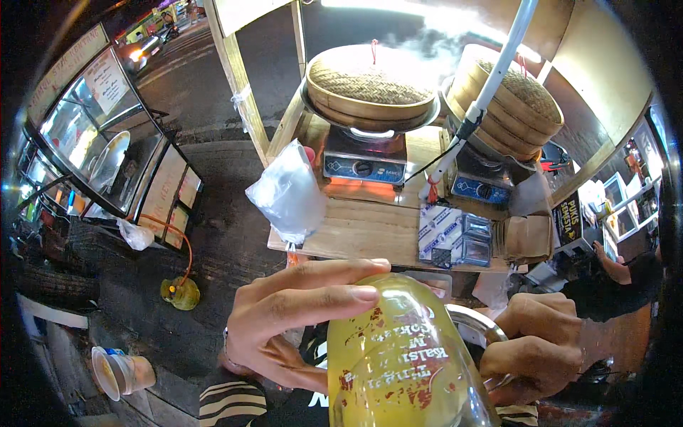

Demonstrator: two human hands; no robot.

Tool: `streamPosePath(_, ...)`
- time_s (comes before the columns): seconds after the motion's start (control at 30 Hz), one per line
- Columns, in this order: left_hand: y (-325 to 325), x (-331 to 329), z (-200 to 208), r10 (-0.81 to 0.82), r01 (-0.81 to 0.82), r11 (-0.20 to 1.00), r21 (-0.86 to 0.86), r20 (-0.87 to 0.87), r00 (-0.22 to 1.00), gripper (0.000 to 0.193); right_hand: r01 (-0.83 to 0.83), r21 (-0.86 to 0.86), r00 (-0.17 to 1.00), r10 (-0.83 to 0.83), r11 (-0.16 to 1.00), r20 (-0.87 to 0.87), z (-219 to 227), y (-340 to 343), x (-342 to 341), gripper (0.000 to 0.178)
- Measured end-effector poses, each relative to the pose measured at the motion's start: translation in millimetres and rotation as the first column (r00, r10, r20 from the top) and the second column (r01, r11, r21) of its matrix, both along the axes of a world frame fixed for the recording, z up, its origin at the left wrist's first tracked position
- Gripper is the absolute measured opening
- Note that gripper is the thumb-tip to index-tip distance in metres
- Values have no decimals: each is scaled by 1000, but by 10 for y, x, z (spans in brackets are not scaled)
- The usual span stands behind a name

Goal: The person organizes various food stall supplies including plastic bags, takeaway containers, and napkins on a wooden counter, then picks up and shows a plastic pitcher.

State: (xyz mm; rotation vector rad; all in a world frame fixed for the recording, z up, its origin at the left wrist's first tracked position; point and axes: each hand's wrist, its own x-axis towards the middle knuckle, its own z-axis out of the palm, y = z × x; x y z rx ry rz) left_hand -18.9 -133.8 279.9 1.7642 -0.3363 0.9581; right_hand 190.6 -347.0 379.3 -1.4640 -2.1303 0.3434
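Observation:
Close in front of me is a clear, rounded container [398, 349] with pale yellow contents and worn white and red print. It is tilted, and its lower end runs off the picture. My left hand [284, 320] holds it from the left, two fingers lying over its upper end and the thumb lower down. On its right side, my right hand [533, 345] is closed round a curved, shiny metal piece [473, 324] like a handle or rim. Its exact kind cannot be made out, nor whether it joins the container.
Two round bamboo steamers [370, 82] [509, 99] sit on stoves on a wooden counter [370, 231], with steam rising. A plastic bag [288, 196] hangs at its left, boxes [526, 238] at its right. A food cart [121, 149], gas cylinder [180, 293] and plastic cups [122, 373] stand left. Another person's arm [613, 267] shows right.

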Motion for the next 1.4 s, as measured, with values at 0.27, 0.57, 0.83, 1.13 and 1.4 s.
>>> streamPosePath(0.27,-7,-15,13,13,-13,1000,-10,-36,999,69,-1,4,1000,1,1000,-19,-61,11,44,34)
streamPosePath(0.57,-116,-61,-81,49,-65,992,-105,-150,987,78,32,-13,998,-32,999,-48,-135,57,72,23)
streamPosePath(0.83,-131,-18,-213,18,-33,985,-167,-91,996,77,44,-21,997,-45,999,-56,-117,46,40,23)
streamPosePath(1.13,-91,-69,-136,9,-34,983,-183,-135,991,77,-43,-79,998,39,996,-50,-77,85,90,27)
streamPosePath(1.4,29,-22,-32,39,-39,999,1,-36,999,74,-53,-4,999,53,999,-5,-78,90,95,30)
